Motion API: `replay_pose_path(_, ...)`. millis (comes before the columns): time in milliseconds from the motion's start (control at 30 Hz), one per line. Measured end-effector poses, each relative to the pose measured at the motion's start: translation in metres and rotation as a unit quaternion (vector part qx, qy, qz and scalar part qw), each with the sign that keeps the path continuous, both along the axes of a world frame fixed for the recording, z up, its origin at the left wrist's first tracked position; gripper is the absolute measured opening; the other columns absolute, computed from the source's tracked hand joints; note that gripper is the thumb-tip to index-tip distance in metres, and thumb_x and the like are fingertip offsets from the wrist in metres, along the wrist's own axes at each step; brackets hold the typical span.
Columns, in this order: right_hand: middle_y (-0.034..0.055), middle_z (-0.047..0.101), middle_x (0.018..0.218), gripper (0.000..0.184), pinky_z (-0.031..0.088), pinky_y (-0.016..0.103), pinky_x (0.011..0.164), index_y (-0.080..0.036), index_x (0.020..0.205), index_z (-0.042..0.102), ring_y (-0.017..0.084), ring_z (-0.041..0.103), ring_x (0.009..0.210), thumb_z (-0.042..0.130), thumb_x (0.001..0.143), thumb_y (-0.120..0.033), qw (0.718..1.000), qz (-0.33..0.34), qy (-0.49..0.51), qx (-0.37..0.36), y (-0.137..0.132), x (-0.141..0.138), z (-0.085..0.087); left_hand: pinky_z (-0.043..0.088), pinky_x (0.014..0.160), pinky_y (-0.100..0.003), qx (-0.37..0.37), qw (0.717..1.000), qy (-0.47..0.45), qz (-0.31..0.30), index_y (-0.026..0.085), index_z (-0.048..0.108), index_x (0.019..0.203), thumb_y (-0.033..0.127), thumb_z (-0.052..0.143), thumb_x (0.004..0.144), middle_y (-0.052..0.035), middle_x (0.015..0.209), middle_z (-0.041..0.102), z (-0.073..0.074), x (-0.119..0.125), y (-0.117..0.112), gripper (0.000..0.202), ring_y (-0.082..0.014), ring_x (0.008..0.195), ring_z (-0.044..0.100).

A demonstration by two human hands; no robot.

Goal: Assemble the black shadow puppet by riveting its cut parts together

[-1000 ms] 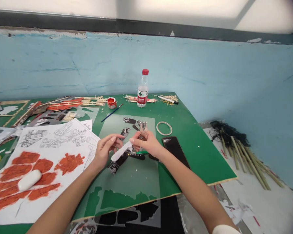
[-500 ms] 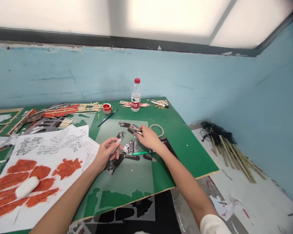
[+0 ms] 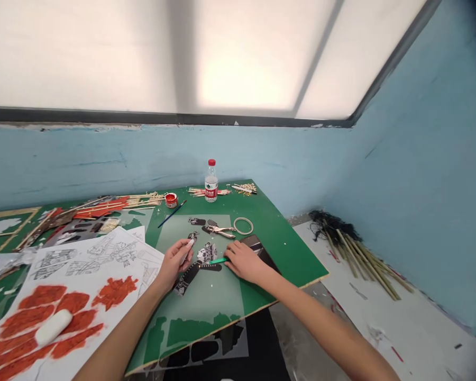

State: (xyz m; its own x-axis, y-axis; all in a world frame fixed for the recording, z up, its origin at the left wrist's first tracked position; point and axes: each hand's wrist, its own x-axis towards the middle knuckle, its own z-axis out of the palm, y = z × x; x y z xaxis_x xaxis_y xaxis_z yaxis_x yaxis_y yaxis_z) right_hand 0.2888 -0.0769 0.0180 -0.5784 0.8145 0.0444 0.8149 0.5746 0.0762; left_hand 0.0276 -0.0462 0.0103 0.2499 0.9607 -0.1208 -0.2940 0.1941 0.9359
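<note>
My 2 hands at the clear sheet (image 3: 220, 293).
Over the sheet's left side my left hand (image 3: 176, 261) pinches a white piece (image 3: 190, 243) between thumb and fingers; at its right edge my right hand (image 3: 244, 259) curls over a green tool (image 3: 217, 261), gripping or not I cannot tell. Pliers (image 3: 225, 233) lie at the sheet's far right corner.

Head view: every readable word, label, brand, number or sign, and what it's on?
No text is legible.
Clear plastic bottle with red cap: characters on its red-and-white label, too small to read.
Small round jar of red paint: any marking too small.
</note>
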Motion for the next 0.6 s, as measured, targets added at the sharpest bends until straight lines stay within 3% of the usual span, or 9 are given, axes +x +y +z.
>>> replay_pose_path(100,0.0133,0.065,0.108,0.016,0.045,0.038,0.084,-0.014,0.104,0.067,0.027,0.056,0.101,0.053,0.104,-0.023,1.000,-0.008,0.014,0.022,-0.003,-0.004,-0.013,0.031,0.043,-0.020,0.055,0.998,0.036,0.018,0.017,0.062,0.100,0.057,0.078,0.082,-0.0013,0.071,0.070,0.015,0.000,-0.003,0.046,-0.0103,0.050,0.055)
replay_pose_path(200,0.0133,0.067,0.101,0.013,0.045,0.038,0.082,-0.013,0.102,0.066,0.028,0.058,0.097,0.056,0.101,-0.019,0.997,-0.046,0.048,0.035,-0.003,-0.009,-0.018,0.043,0.051,-0.024,0.084,0.994,0.064,0.031,0.017,0.061,0.105,0.060,0.077,0.082,-0.0080,0.085,0.077,0.041,-0.002,-0.007,0.052,-0.0163,0.062,0.066)
replay_pose_path(300,0.0141,0.067,0.097,0.017,0.045,0.039,0.081,-0.012,0.104,0.065,0.028,0.060,0.093,0.048,0.103,-0.015,0.993,-0.081,0.070,0.050,-0.010,-0.012,-0.016,0.047,0.052,-0.025,0.083,0.992,0.099,0.007,0.017,0.059,0.109,0.062,0.075,0.083,-0.0101,0.091,0.079,0.066,-0.010,-0.011,0.054,-0.0189,0.068,0.070)
replay_pose_path(367,0.0136,0.067,0.098,0.023,0.046,0.037,0.080,-0.012,0.112,0.061,0.027,0.061,0.091,0.040,0.106,-0.018,0.980,-0.117,0.149,0.054,-0.018,-0.017,-0.015,0.046,0.050,-0.025,0.086,0.990,0.114,-0.019,0.018,0.058,0.107,0.062,0.073,0.085,-0.0089,0.090,0.079,0.070,-0.018,-0.013,0.052,-0.0184,0.064,0.070)
replay_pose_path(433,0.0091,0.065,0.093,0.028,0.046,0.033,0.073,-0.015,0.122,0.055,0.023,0.062,0.081,0.034,0.109,-0.027,0.935,-0.170,0.309,0.032,-0.027,-0.026,-0.017,0.045,0.046,-0.025,0.080,0.989,0.120,-0.043,0.019,0.057,0.105,0.063,0.072,0.085,-0.0061,0.084,0.077,0.058,-0.026,-0.013,0.051,-0.0173,0.058,0.068)
replay_pose_path(500,0.0014,0.059,0.079,0.033,0.043,0.029,0.061,-0.019,0.124,0.052,0.020,0.056,0.064,0.032,0.109,-0.041,0.852,-0.215,0.477,-0.023,-0.034,-0.041,-0.023,0.041,0.040,-0.023,0.061,0.990,0.119,-0.047,0.019,0.056,0.102,0.064,0.073,0.083,-0.0018,0.075,0.073,0.034,-0.031,-0.012,0.052,-0.0150,0.049,0.062)
replay_pose_path(600,-0.0039,0.047,0.066,0.044,0.037,0.027,0.051,-0.022,0.117,0.056,0.018,0.046,0.053,0.030,0.107,-0.056,0.760,-0.236,0.597,-0.098,-0.041,-0.067,-0.032,0.032,0.033,-0.020,0.054,0.991,0.111,-0.051,0.019,0.056,0.100,0.068,0.072,0.081,0.0031,0.065,0.066,-0.005,-0.031,-0.012,0.054,-0.0117,0.038,0.054)
